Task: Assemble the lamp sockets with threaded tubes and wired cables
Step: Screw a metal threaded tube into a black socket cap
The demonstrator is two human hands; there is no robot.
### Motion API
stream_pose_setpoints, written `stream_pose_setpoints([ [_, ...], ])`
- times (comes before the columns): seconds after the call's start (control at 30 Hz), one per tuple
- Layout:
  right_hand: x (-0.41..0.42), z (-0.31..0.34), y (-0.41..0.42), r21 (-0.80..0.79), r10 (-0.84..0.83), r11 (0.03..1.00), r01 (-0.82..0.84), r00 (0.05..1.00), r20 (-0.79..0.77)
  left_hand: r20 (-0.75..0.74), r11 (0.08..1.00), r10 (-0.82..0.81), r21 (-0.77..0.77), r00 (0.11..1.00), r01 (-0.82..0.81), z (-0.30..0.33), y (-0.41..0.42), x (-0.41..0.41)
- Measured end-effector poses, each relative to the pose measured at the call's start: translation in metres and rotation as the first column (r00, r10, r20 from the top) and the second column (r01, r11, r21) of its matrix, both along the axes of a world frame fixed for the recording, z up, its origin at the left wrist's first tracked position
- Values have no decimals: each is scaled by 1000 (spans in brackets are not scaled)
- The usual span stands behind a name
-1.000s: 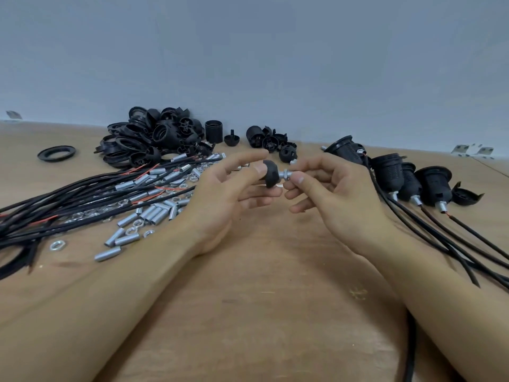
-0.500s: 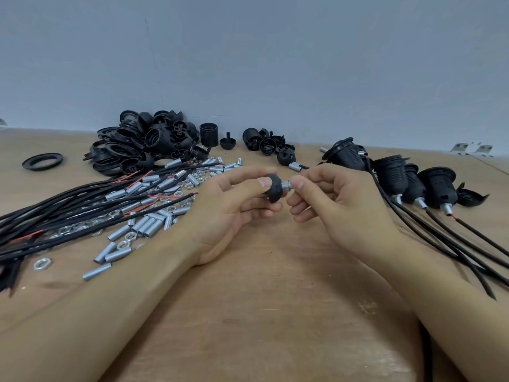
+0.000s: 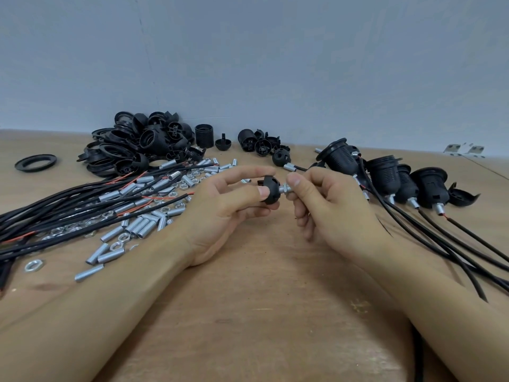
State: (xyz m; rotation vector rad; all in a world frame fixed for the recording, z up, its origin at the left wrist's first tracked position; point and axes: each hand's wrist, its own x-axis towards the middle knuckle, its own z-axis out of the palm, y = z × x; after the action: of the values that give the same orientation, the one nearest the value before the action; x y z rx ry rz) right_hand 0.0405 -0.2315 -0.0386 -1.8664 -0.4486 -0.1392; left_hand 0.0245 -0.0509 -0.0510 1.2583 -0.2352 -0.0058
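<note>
Left hand: your left hand [image 3: 220, 213] pinches the black socket cap [image 3: 270, 190] between thumb and forefinger, the other fingers curled loosely beneath it.
Right hand: your right hand [image 3: 327, 208] pinches the short metal tube [image 3: 286, 188] at the fingertips, thumb on top, where it sticks out of the cap's narrow end.
Where the work is: cap and tube are held together above the wooden table [image 3: 261, 312], between your two hands, clear of the surface.
Step in hand: by the look of it, you are threading the tube into the cap; how far it is seated cannot be told, since your fingers cover most of it.
Done so far: a row of finished sockets [image 3: 385, 175] lies to your right, each with a tube at its base and a black cable [image 3: 454, 244] trailing toward you. At least four can be counted; the far ones overlap.
Half-done: one cap with tube [image 3: 282, 159] lies behind your hands, near the back wall.
Left to do: the pile of socket parts [image 3: 143, 144] at the back left is large, the bundle of cables [image 3: 68, 205] on your left is unused, and loose tubes [image 3: 137, 227] and nuts [image 3: 33, 265] are scattered beside it.
Judgement: early in the batch; far more stock waits than is finished.
Remaining on this piece: probably a cable and the socket body.
</note>
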Motion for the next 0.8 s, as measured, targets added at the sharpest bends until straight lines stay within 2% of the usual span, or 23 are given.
stream_pose_setpoints([
  [0.2, 1, 2, -1, 110, 55, 992, -61, 997, 55, 4, 1000, -15, -11, 1000, 15, 2, 1, 0],
  [0.37, 0, 1, -2, 43, 6, 999, -8, 999, 46, 42, 1000, -29, -10, 999, 30, 2, 1, -3],
  [0.5, -1, -2, 1, -80, -70, 994, 70, 998, 5, 60, 998, -61, 21, 996, 60, 3, -1, -5],
  [0.6, 0, 0, 0, -48, -89, 995, 88, 996, -13, 36, 1000, -30, 4, 999, 30, 4, -3, -4],
  [0.8, 1, 1, -2, -30, 5, 1000, -4, 1000, 22, 42, 1000, -25, -8, 999, 26, 4, -3, -4],
])
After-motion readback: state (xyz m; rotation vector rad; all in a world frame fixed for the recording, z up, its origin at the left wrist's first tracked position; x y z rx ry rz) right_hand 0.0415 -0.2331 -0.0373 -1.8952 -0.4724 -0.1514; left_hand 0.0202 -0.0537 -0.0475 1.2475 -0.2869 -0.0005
